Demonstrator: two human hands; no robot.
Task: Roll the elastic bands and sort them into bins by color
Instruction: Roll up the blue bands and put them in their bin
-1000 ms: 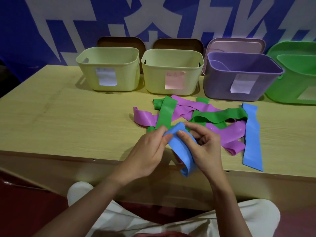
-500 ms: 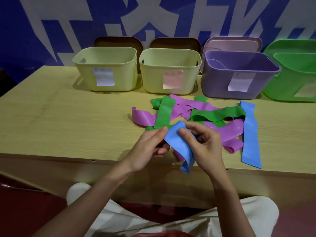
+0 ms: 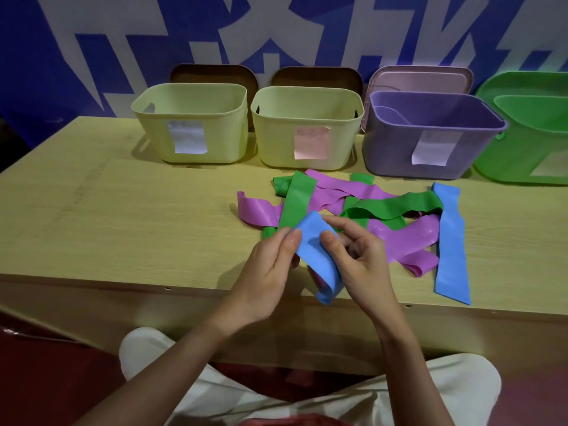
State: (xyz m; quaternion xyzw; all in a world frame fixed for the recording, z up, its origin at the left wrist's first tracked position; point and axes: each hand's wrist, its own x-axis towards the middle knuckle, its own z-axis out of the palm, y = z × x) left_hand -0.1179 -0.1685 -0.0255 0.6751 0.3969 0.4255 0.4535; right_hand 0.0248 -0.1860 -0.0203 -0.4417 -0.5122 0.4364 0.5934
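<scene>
Both hands raised over the near edge of the wooden surface (image 3: 123,229), sharing a blue elastic band (image 3: 318,259): left hand (image 3: 270,265) with its grip pinched shut on the band's upper left edge, right hand (image 3: 359,259) with thumb pressed to the band's face, the loop hanging down between them. Behind, a tangle of green bands (image 3: 390,207) and purple bands (image 3: 399,241), another blue band (image 3: 451,247) flat at right. At the back, two yellow bins (image 3: 196,118), a purple bin (image 3: 430,142), a green bin (image 3: 528,142).
</scene>
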